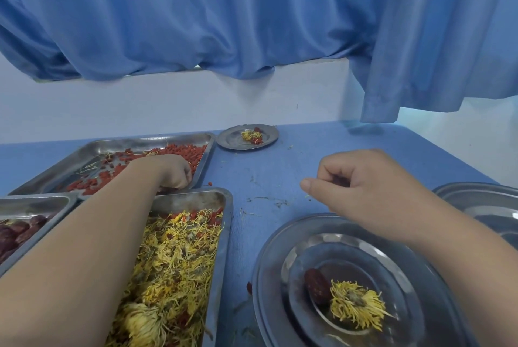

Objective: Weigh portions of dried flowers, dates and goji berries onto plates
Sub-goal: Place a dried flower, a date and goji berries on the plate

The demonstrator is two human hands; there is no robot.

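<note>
Right grip (361, 187): fingers curled in, thumb stretched out to the left, narrow. A few pinched berries (340, 180), dark red, show between the fingers and the palm. The hand hangs above the bare blue desk (280, 172), beyond the far rim of the near plate (269, 276).

Left grip (175, 172): fingers curled downward into the near right corner of the goji tray (157, 140). The fingertips are hidden, so I cannot tell whether it holds anything. The forearm crosses over the flower tray (227, 234).

Goji berries (179, 151) are scattered across the goji tray, thickest along its far right side. The flower tray sits just in front of it, heaped with yellow dried flowers (173, 257) and some red berries mixed in at the far end. Left of that, the date tray (42, 201) holds dark dates (16, 231).

The near plate carries a smaller steel dish with one date (316, 286) touching one flower head (356, 307).

The far plate (232, 139), just beside the goji tray's far right corner, holds a small portion (252, 135) of flower and red berries.

More steel plates (476, 201) are at the right edge. Petal crumbs and a stray berry (209, 184) lie on the desk. A blue curtain (224, 24) hangs over the white wall (168, 102) behind.
</note>
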